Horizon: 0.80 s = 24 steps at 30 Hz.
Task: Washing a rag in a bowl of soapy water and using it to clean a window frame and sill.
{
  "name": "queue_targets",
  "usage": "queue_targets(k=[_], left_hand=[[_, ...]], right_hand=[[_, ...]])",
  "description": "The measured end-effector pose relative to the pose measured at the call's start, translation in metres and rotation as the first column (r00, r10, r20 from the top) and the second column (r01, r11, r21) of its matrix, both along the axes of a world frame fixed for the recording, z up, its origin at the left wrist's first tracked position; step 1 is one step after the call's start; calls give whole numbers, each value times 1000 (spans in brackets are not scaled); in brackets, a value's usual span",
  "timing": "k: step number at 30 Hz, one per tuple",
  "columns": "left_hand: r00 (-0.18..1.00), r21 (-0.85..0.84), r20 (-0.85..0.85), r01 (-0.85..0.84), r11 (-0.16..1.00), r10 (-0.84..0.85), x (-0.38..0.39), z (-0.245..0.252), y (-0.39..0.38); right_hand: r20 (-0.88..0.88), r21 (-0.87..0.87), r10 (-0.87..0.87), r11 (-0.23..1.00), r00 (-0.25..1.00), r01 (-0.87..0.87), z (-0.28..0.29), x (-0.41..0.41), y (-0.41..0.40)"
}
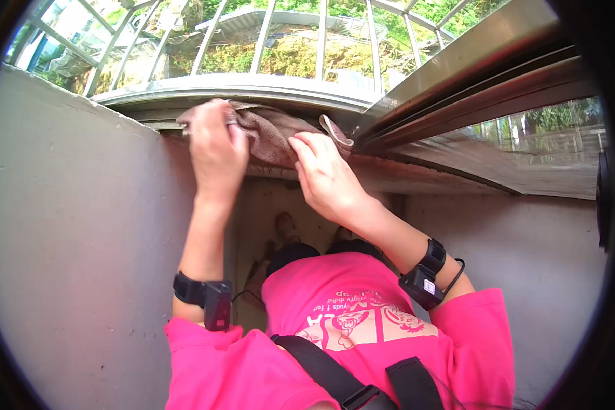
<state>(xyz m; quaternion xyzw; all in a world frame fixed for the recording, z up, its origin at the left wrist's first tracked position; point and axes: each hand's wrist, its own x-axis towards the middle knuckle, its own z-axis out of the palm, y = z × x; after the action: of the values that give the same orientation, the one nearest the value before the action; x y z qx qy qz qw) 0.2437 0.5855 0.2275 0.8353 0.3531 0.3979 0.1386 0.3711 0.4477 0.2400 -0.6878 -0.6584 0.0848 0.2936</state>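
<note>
A brownish-pink terry cloth (266,134) lies bunched along the metal window track (159,115) on the sill. My left hand (218,141) grips the cloth's left part, its fingers curled and slightly blurred. On the cloth's right part rests my right hand (323,169), thumb and fingers pinching its near edge. A folded corner of the cloth stands up to the right of that hand, beside the foot of the window frame (441,66). The fingertips of my left hand are partly hidden.
Metal security bars (264,38) stand beyond the sill, with greenery and rubble outside. A grey wall (72,215) rises close on the left. To the right are a glass pane (538,148) and another pale wall (507,246). My feet are below the sill.
</note>
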Motion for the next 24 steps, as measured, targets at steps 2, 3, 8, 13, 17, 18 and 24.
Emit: queue_targets(k=[2, 3, 8, 13, 17, 18, 24], left_hand=[[983, 107, -6, 182, 977, -182, 10, 2, -31], [965, 69, 41, 256, 964, -259, 11, -6, -44], [911, 58, 21, 410, 910, -412, 24, -37, -39], [850, 99, -10, 525, 845, -527, 27, -8, -33], [782, -19, -20, 623, 782, -623, 49, -26, -39], [763, -25, 11, 647, 762, -647, 56, -27, -39], [826, -198, -111, 527, 827, -553, 80, -16, -65]], right_hand=[[63, 37, -63, 997, 996, 61, -11, 6, 2], [73, 13, -54, 998, 996, 54, -12, 9, 0], [154, -54, 64, 997, 986, -56, -21, 27, 10], [-280, -205, 76, 969, 957, -137, 15, 42, 16], [-375, 36, 194, 980, 906, -195, 41, 30, -20], [-356, 32, 185, 982, 916, -186, 42, 34, -30], [-390, -166, -18, 985, 921, -51, 18, 41, -89]])
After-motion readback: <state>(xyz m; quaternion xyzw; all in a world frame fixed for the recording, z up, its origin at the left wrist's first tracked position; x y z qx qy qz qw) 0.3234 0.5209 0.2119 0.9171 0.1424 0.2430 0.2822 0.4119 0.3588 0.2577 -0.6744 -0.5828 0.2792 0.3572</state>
